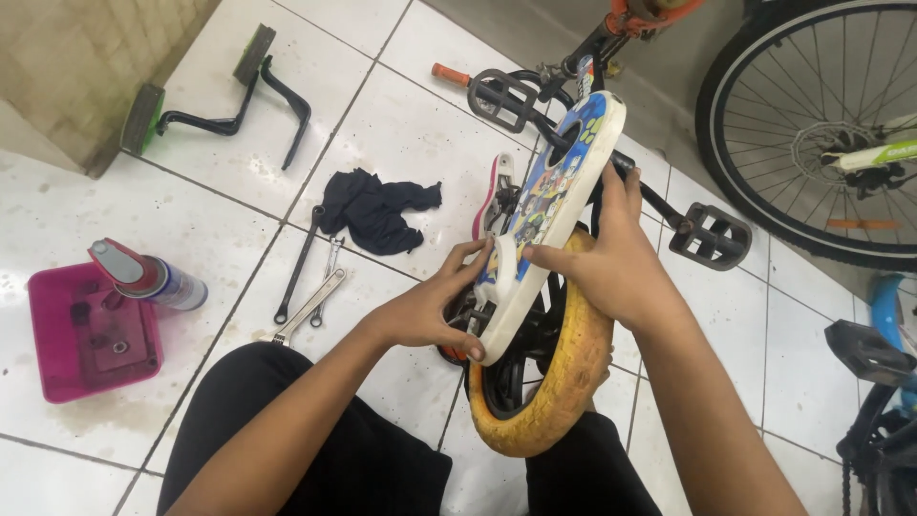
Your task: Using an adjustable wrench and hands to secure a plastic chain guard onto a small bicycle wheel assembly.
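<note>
A small bicycle lies between my knees, its yellow tyre nearest me. Along its side runs a white plastic chain guard with colourful cartoon print. My left hand grips the near end of the guard, fingers curled under its edge. My right hand holds the guard's upper edge, thumb on the printed face and fingers wrapped behind. Two black pedals stick out beyond the guard.
On the white tiles to the left lie several wrenches, a dark rag, a spray can resting on a pink tray, and a black crank with green pedals. A large bicycle wheel stands at right.
</note>
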